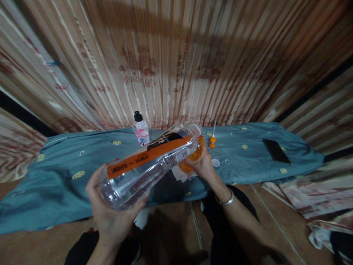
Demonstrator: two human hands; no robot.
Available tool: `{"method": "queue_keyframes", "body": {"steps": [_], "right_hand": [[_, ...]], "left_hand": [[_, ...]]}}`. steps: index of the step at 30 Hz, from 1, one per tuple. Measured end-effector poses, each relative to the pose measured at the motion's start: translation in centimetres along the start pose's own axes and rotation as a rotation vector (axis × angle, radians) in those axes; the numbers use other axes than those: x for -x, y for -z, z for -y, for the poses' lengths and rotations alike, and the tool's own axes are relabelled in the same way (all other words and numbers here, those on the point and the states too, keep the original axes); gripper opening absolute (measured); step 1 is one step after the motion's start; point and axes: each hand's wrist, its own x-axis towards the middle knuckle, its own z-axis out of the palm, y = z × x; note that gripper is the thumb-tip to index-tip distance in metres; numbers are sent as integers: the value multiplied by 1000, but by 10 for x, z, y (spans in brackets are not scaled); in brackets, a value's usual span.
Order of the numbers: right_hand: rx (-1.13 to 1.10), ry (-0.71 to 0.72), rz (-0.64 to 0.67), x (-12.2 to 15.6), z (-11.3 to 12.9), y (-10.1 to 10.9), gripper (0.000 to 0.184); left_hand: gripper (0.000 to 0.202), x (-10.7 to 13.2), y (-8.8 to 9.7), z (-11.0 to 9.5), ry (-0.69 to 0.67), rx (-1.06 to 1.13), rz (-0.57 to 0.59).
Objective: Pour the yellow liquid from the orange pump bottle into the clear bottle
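Observation:
My left hand (116, 217) is wrapped round the base of a large clear plastic bottle (154, 165) with an orange and black label. The bottle is tilted, its neck up and to the right, and I cannot make out any liquid in it. Its mouth meets the top of an orange bottle (196, 151), which my right hand (202, 162) grips. Whether the two mouths touch is not clear. Beneath the orange bottle lies a white, ragged-edged mat (182, 176). An orange pump top (212, 141) with a pale tube and a white round cap (216, 162) are right of my right hand.
A small bottle with a black cap and pink label (142, 132) stands behind the large one. A black phone (276, 151) lies at the right on the teal cloth (242, 165). Pleated curtains (171, 62) rise behind and at both sides.

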Motion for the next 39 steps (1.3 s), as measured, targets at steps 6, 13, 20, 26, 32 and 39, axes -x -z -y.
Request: {"method": "queue_keyframes", "body": {"steps": [6,13,20,26,32,39], "right_hand": [[15,-5,-3,-1,0,-1,104],[23,42,-33,-1,-5,-3,99],[41,18,-40,0,-4,-2,98],[53,-7,-31,0,-1,-1,102],[53,25,-33,0,-2,-1,98],[38,36,-26,1,-3,0,97]], "left_hand": [[112,-2,-2,-1,-28,-5,-21],[105,-3,-4,-6,2,10,-68],[107,-1,-8,-11,45,41,-95],[106,0,-9,-14,57,59,-98],[103,-2,-10,-17,42,37,-110],[104,-1,-10,-20,43,45,-104]]}}
